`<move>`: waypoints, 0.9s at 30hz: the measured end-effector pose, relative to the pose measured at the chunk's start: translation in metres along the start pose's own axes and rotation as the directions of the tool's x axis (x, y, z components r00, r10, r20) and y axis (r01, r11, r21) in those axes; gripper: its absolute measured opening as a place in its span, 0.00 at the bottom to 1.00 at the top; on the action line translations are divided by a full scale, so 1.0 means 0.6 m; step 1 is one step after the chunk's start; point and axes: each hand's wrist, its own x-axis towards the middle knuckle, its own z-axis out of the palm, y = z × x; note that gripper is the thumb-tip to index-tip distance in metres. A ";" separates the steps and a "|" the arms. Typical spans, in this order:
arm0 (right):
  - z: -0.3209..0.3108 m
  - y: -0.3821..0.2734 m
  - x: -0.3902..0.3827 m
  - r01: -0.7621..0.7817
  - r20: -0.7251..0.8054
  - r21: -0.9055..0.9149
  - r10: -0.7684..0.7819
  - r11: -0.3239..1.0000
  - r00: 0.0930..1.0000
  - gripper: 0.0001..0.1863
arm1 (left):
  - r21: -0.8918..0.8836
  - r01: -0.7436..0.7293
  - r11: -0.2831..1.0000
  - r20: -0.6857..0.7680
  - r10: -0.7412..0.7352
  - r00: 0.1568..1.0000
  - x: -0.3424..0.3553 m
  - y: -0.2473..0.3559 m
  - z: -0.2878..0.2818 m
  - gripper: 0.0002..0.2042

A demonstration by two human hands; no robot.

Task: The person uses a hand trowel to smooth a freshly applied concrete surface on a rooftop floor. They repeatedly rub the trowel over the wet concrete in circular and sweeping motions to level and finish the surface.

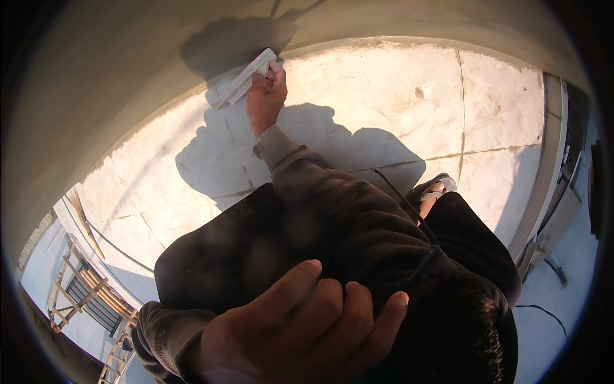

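Observation:
My right hand [267, 96] reaches away from me to the foot of the plastered wall [128, 70]. Its fingers are closed on a plastering float [245, 80], a long, narrow, pale tool held at a slant where wall and floor meet. The fingers partly cover the tool, and its handle is hidden. My left hand [300, 326] hovers close in front of my body with its back up. Its fingers are loosely bent and apart, and nothing shows in them.
Pale floor slabs [396, 96] with dark joints lie under me, partly in my shadow. My sandalled foot [432, 195] rests on them at the right. A ledge [536, 173] runs along the right side. At the lower left are a wooden frame [67, 281] and a ladder [117, 355].

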 end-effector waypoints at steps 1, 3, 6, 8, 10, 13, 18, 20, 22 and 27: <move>0.011 0.015 -0.008 0.005 0.003 -0.092 -0.004 0.996 1.000 0.25 | 0.002 0.001 1.000 0.001 -0.001 1.000 -0.002 -0.002 0.000 0.15; 0.041 0.053 -0.010 0.041 -0.019 0.046 -0.040 0.998 0.999 0.21 | -0.008 0.015 1.000 0.006 -0.015 1.000 0.002 0.000 -0.003 0.15; 0.076 0.094 -0.027 0.064 0.010 0.037 -0.065 0.997 0.998 0.20 | -0.029 0.070 0.997 0.007 -0.070 0.998 0.001 0.004 -0.007 0.16; 0.090 0.112 -0.035 0.046 0.094 -0.015 -0.045 0.999 0.995 0.21 | -0.041 0.073 0.996 0.005 -0.073 0.997 0.005 0.006 -0.007 0.16; 0.105 0.111 -0.052 -0.066 0.197 0.008 0.063 0.998 0.978 0.21 | -0.026 0.044 0.999 -0.002 -0.044 0.999 0.005 0.005 -0.006 0.16; 0.069 0.073 -0.075 -0.268 0.355 0.066 0.229 0.961 0.906 0.22 | 0.007 -0.006 1.000 -0.005 0.006 1.000 -0.006 -0.003 -0.006 0.17; -0.033 -0.002 -0.019 0.226 -0.098 0.179 -0.212 0.957 0.972 0.22 | -0.024 0.066 0.998 0.016 -0.066 0.998 -0.004 0.003 -0.013 0.16; -0.039 -0.055 0.015 0.204 -0.196 0.119 -0.178 0.972 0.964 0.21 | -0.028 0.064 0.998 0.007 -0.064 0.998 -0.003 0.008 -0.011 0.16; -0.024 -0.054 0.040 0.291 -0.169 0.198 -0.259 0.936 0.951 0.21 | -0.028 -0.002 1.000 -0.005 0.002 1.000 -0.002 0.002 -0.004 0.16; 0.046 -0.012 -0.036 0.119 0.032 0.021 -0.120 0.993 0.992 0.24 | -0.047 -0.037 0.998 0.005 0.037 0.999 0.010 -0.004 0.001 0.17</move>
